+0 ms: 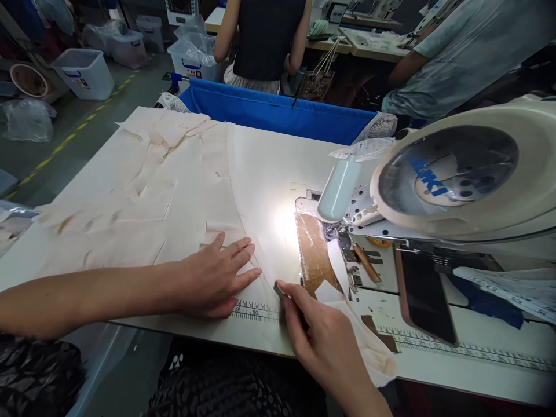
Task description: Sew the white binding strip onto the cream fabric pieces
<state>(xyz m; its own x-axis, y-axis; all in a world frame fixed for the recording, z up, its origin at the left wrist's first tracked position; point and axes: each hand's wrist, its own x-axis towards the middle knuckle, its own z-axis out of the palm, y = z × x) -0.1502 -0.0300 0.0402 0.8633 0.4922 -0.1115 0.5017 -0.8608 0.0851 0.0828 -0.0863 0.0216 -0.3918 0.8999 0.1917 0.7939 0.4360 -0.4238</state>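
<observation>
My left hand (215, 277) lies flat, fingers stretched out, on cream fabric pieces (165, 191) spread over the white sewing table (269, 168). Just to its right, my right hand (319, 333) is closed in a pinch on a small metal tool (278, 289) whose tip touches the fabric edge near a printed ruler strip (256, 311) at the table's front. A white sewing machine (460, 174) stands at the right, its lamp lighting the needle area (343, 237). A curved white fabric piece (334, 263) lies by the presser foot.
A dark phone (423, 295) lies on the machine bed. A blue cloth bin (278, 113) hangs behind the table. Two other people (264, 40) work at benches beyond it. White plastic crates (84, 72) stand on the floor at the left.
</observation>
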